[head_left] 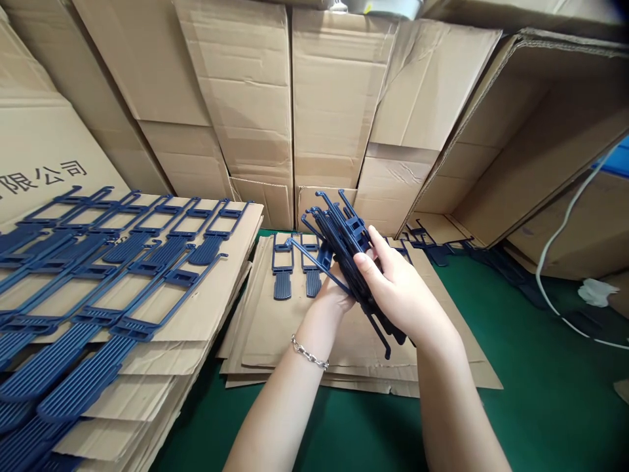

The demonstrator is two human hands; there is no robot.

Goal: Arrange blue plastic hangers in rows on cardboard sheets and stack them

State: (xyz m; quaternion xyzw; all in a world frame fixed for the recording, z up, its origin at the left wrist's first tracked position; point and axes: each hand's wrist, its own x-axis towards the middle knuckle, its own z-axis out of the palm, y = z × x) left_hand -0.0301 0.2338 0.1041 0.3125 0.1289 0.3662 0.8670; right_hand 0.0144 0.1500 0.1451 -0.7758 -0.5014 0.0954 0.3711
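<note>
A bundle of dark blue plastic frame pieces (351, 255), each with a ribbed paddle and hooked arms, is held over the middle cardboard sheets. My left hand (339, 288), with a chain bracelet on its wrist, supports the bundle from below and its fingers are mostly hidden. Pressed against the bundle's right side, my right hand (393, 282) has its thumb and fingers closed on it. Behind the bundle, two like pieces (282, 272) lie side by side on the cardboard sheet (280, 334), and part of another shows past my right hand.
To the left, stacked cardboard sheets (191, 321) carry rows of the same blue pieces (132, 282). Tall cardboard boxes (246, 85) wall off the back. An open carton (531, 131) stands at right, near more loose pieces (435, 246), a white cable (550, 255) and crumpled white paper (597, 292).
</note>
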